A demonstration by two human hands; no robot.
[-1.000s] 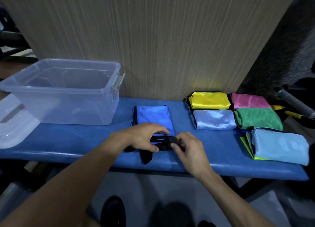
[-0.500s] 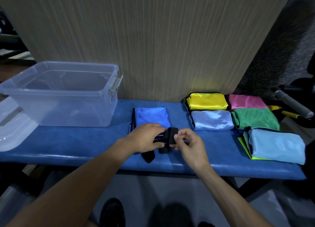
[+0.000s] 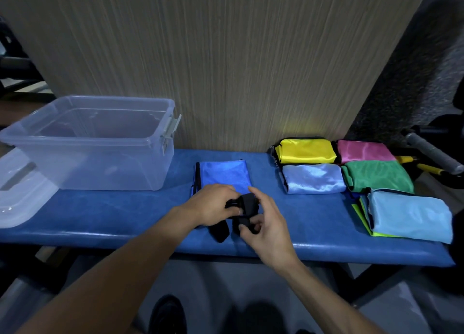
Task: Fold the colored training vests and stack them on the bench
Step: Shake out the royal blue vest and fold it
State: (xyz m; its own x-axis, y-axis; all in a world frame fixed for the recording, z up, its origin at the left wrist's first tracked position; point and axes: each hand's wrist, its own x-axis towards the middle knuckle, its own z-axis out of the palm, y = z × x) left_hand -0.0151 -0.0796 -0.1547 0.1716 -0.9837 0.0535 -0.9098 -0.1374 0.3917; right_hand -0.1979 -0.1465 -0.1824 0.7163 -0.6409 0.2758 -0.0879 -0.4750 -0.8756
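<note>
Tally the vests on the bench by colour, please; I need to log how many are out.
Royal blue vest, under the hands: 1
Yellow vest: 1
Pink vest: 1
Green vest: 1
Pale blue vest: 1
Sky blue vest: 1
Neon green vest, beneath sky blue: 1
Total: 7

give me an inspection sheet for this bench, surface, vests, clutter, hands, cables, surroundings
Surface: blue padded bench, against a wood-grain wall.
Job's things: royal blue vest flat at centre, its black strap being folded; folded vests at right: yellow, pink, pale blue, green, sky blue lying on a lime one.
Clutter: clear tub at left, lid beside it.
Hands: left hand and right hand both grip the strap.
Cables: nothing seen.
Surroundings: grey handle and yellow tool at far right; dark shoe below.
</note>
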